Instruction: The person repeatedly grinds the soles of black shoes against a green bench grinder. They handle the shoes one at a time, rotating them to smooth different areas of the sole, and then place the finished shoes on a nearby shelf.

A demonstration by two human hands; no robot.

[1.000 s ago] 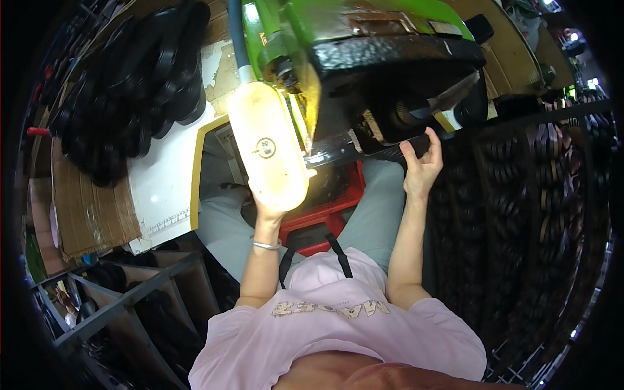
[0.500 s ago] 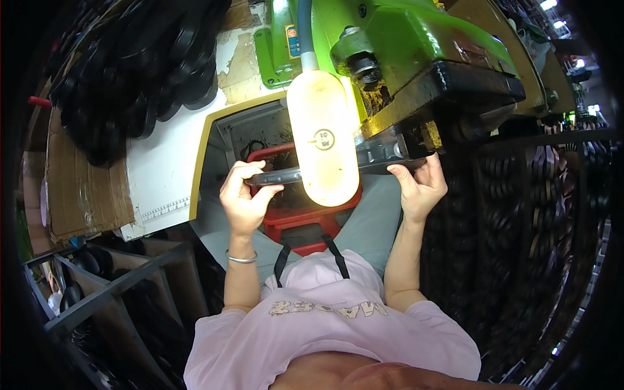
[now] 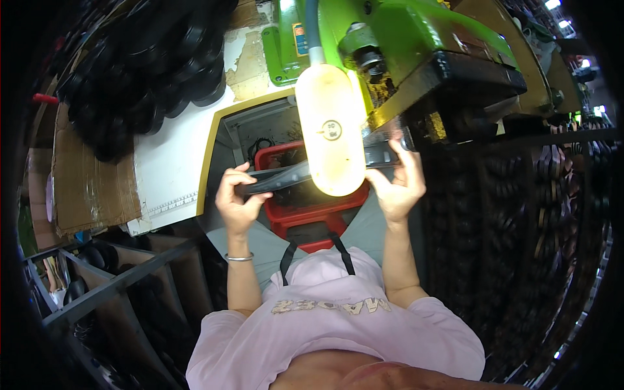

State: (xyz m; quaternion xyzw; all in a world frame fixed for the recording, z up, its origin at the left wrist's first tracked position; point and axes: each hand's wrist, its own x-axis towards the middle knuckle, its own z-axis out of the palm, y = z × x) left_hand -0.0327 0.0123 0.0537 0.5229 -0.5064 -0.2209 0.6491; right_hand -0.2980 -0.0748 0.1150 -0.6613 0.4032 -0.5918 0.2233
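Note:
A long, thin black shoe sole (image 3: 284, 179), seen nearly edge-on, spans my two hands below the green machine (image 3: 416, 39). My left hand (image 3: 237, 201) pinches its left end between thumb and fingers. Around its right end, close under the machine's dark head (image 3: 448, 84), my right hand (image 3: 400, 185) is closed with the thumb on the near side. A glowing oval lamp (image 3: 333, 146) hides the middle of the sole. The left end sits lower than the right.
Beneath the sole is a red bin (image 3: 279, 218) between my knees. Many black soles (image 3: 149, 78) are heaped on the white, yellow-edged table (image 3: 172, 156) at the left, beside cardboard (image 3: 97, 175). Racks with dark items (image 3: 507, 214) stand at the right, and a divided shelf (image 3: 123, 286) lower left.
My right hand has moved left, bringing the sole's right end away from the machine's head. The sole now slants more, its left end lower. Both hands keep their hold.

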